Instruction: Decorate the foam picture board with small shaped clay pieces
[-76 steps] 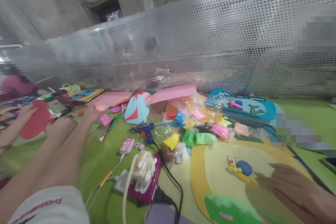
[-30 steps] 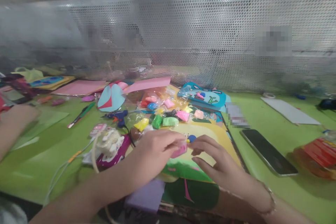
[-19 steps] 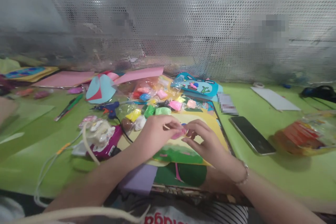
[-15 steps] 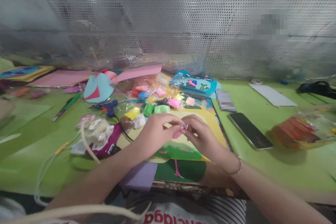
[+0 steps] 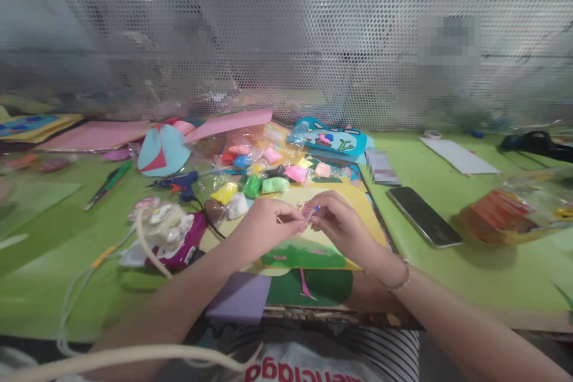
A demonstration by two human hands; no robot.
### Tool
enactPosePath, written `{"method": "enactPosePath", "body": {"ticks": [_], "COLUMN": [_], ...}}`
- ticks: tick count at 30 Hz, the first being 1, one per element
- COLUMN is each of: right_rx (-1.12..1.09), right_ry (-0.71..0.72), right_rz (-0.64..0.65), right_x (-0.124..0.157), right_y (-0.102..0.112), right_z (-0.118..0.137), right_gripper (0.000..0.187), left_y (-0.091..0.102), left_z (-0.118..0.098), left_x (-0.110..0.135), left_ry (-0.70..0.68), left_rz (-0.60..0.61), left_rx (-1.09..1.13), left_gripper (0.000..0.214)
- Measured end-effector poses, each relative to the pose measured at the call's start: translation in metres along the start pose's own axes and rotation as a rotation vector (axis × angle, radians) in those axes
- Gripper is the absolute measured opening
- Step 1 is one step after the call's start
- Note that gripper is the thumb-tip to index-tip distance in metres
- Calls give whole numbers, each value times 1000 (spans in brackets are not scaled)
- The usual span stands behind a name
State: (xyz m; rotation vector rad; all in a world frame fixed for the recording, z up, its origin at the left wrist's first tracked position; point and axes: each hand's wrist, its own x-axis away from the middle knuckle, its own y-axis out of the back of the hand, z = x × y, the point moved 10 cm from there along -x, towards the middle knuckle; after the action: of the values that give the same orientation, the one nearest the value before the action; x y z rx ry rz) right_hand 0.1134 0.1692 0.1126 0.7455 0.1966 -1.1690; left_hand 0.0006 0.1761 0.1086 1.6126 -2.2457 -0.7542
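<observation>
Above the yellow and green picture board [image 5: 308,256], my left hand [image 5: 266,224] and my right hand [image 5: 338,221] meet fingertip to fingertip. Pinched between them is a small pink clay-like piece [image 5: 307,215], mostly covered by the fingers. A blue bit [image 5: 317,209] shows at my right fingertips; I cannot make out what it belongs to. Both hands are closed. Just beyond them lie several soft clay lumps in clear plastic, among them a light green lump [image 5: 274,185], a pink lump [image 5: 296,174] and a white lump [image 5: 237,206].
A phone [image 5: 423,218] and a plastic-wrapped orange package [image 5: 505,212] lie to the right. Left of the board are a blue glue gun [image 5: 183,184], a purple device [image 5: 190,245] with cables, and a green-handled cutter [image 5: 107,185]. A perforated metal screen [image 5: 286,30] stands behind.
The fingers have shifted around the small pink piece, and the blue bit shows more clearly. Both hands stay together over the board. The view has tilted slightly.
</observation>
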Motion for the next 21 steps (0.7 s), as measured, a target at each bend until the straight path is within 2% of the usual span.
{"method": "enactPosePath", "body": {"ticks": [4,9,16,18,21], "right_rx": [-43,29,-387,-434,-380], "right_ry": [-136,-226,-318,-320,-293], "right_rz": [-63,126,195,212,229], "right_x": [5,7,13,14,13], "right_y": [4,-13,-28,-29,-29], "right_z": [-7,-12,-18,-19,-21], "right_gripper": [15,30,38,37,38], "left_y": [1,-13,-34,-34,-30], "left_z": [6,17,19,14,11], "left_x": [0,3,1,0,-1], "left_ry": [68,147,172,148,131], "left_rz": [-50,-12,178,207,195], "left_rx": [44,100,285,322,348], "left_gripper": [15,25,23,19,17]}}
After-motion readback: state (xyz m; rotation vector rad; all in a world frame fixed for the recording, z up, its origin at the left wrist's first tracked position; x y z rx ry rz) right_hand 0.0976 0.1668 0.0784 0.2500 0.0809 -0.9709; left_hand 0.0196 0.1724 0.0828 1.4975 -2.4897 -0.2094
